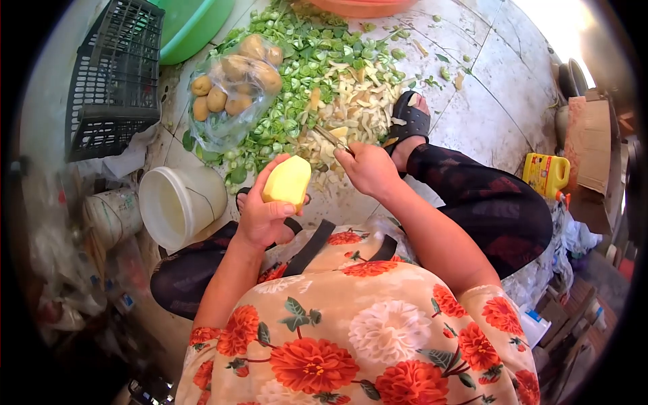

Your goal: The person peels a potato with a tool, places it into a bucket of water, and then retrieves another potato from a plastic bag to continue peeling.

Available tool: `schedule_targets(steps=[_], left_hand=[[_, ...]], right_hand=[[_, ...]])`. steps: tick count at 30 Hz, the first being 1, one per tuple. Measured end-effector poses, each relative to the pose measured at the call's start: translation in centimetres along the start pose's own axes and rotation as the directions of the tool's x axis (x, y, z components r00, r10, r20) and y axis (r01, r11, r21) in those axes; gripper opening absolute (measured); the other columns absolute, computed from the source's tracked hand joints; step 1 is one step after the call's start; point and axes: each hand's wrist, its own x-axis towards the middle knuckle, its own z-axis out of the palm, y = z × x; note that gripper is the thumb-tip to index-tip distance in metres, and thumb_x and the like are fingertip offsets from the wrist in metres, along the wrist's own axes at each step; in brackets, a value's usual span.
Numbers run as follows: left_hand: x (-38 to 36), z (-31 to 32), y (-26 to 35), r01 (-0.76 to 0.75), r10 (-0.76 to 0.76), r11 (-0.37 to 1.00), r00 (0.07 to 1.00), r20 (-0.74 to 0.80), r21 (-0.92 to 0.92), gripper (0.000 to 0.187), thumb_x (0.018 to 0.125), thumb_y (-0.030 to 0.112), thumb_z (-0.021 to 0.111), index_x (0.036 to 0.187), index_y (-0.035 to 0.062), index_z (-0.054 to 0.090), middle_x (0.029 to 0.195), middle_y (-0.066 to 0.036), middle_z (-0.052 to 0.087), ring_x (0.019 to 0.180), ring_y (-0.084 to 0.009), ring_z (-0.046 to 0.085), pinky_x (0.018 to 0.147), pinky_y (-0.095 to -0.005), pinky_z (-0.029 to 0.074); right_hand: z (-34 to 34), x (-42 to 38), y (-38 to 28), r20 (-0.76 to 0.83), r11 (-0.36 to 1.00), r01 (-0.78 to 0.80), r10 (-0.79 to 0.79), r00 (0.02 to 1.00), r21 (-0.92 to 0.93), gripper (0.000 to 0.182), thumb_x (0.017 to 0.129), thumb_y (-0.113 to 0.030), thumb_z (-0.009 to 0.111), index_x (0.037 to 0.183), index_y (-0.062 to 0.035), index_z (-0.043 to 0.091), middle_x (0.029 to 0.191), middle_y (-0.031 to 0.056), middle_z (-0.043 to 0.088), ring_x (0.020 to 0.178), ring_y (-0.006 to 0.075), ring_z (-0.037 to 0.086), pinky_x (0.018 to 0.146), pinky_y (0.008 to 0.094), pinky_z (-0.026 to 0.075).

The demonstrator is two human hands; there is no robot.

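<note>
A peeled yellow potato rests in my left hand, with the fingers and thumb wrapped around its lower end. My right hand is closed on a slim metal peeler, its blade pointing up and left, apart from the potato. Below the peeler lies a heap of pale potato peelings on the floor. Beside it spread many green vegetable trimmings. A clear plastic bag of unpeeled potatoes sits on the trimmings, beyond my left hand.
A white bucket stands left of my leg, near a black plastic crate. A green basin and an orange basin are at the far side. A yellow jug and cardboard stand at the right. My sandalled foot borders the peelings.
</note>
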Motion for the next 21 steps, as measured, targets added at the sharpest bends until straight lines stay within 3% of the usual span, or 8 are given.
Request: schedule_targets(steps=[3,6,8,9,14,17,19,21], left_hand=[[0.4,0.1,0.4,-0.003,0.003,0.974,1.0,-0.003,0.227,0.09,0.063,0.01,0.078,0.142,0.0059,0.037,0.116,-0.008,0.057,0.089,-0.0192,0.061,0.066,-0.0284,0.053],[0.5,-0.1,1.0,0.042,-0.022,0.926,0.998,-0.055,0.376,0.079,0.067,0.012,0.078,0.137,0.0046,0.042,0.111,-0.005,0.058,0.087,-0.0135,0.06,0.064,-0.0226,0.05],[0.6,-0.3,1.1,0.041,-0.013,0.929,0.997,-0.078,0.368,0.066,0.071,0.014,0.076,0.129,0.0043,0.046,0.106,-0.004,0.06,0.085,-0.0107,0.06,0.062,-0.0183,0.048],[0.7,-0.7,0.8,0.027,0.008,0.936,0.995,-0.098,0.352,0.058,0.075,0.016,0.073,0.127,0.0043,0.047,0.107,-0.004,0.06,0.086,-0.0118,0.06,0.065,-0.0207,0.049],[1.7,-0.1,-0.8,-0.115,0.147,0.978,0.971,-0.187,0.172,0.04,0.088,0.023,0.064,0.121,0.0054,0.051,0.108,-0.007,0.062,0.091,-0.0174,0.061,0.075,-0.0318,0.052],[1.9,-0.3,-0.8,-0.008,-0.026,0.933,0.996,-0.088,-0.36,0.044,0.089,0.025,0.064,0.125,0.0047,0.049,0.111,-0.011,0.06,0.094,-0.0249,0.062,0.079,-0.0414,0.054],[1.5,-0.1,-0.1,-0.026,0.005,0.978,0.995,-0.101,-0.207,0.049,0.086,0.022,0.067,0.127,0.0046,0.046,0.112,-0.011,0.059,0.094,-0.0251,0.062,0.076,-0.0409,0.055],[1.5,-0.2,0.2,-0.037,0.032,0.998,0.994,-0.106,-0.046,0.055,0.083,0.019,0.07,0.129,0.0045,0.044,0.112,-0.01,0.058,0.093,-0.0253,0.062,0.072,-0.0404,0.056]], right_hand=[[0.1,-0.9,-1.5,0.004,0.981,0.09,-0.092,0.996,0.17,0.035,0.091,-0.035,0.061,0.09,0.0002,0.063,0.072,0.0188,0.063,0.071,0.0344,0.063,0.068,0.0412,0.051],[0.8,-1.8,-2.0,-0.155,0.824,0.393,-0.362,0.919,0.407,0.032,0.093,-0.034,0.06,0.099,-0.0022,0.064,0.068,0.0087,0.06,0.06,0.022,0.059,0.059,0.0342,0.049],[0.7,-2.4,-2.7,0.121,0.742,0.09,-0.225,0.967,0.664,0.029,0.097,-0.031,0.057,0.107,-0.0041,0.062,0.069,0.0017,0.056,0.052,0.0114,0.052,0.048,0.0267,0.042],[0.7,-2.5,-2.8,0.165,0.615,-0.013,-0.191,0.968,0.788,0.03,0.094,-0.03,0.059,0.1,-0.0012,0.064,0.08,0.0056,0.064,0.073,0.0115,0.057,0.066,0.0306,0.047],[1.0,-3.0,-3.0,0.223,0.609,-0.094,-0.14,0.965,0.788,0.029,0.094,-0.029,0.06,0.098,-0.0004,0.063,0.081,0.0031,0.065,0.072,0.0076,0.055,0.062,0.0264,0.045],[1.0,-3.2,-3.6,0.226,0.666,-0.066,-0.157,0.961,0.743,0.03,0.094,-0.031,0.059,0.097,-0.0012,0.062,0.08,0.0057,0.066,0.071,0.0106,0.058,0.062,0.0282,0.045],[1.1,-3.1,-3.5,0.227,0.701,-0.045,-0.168,0.959,0.712,0.032,0.094,-0.034,0.059,0.097,-0.002,0.062,0.079,0.0087,0.067,0.07,0.0146,0.061,0.062,0.0313,0.046],[1.1,-2.9,-3.0,-0.029,0.904,0.291,-0.297,0.954,0.313,0.026,0.098,-0.03,0.057,0.094,-0.0039,0.059,0.064,0.0064,0.06,0.051,0.0161,0.057,0.048,0.0319,0.045]])
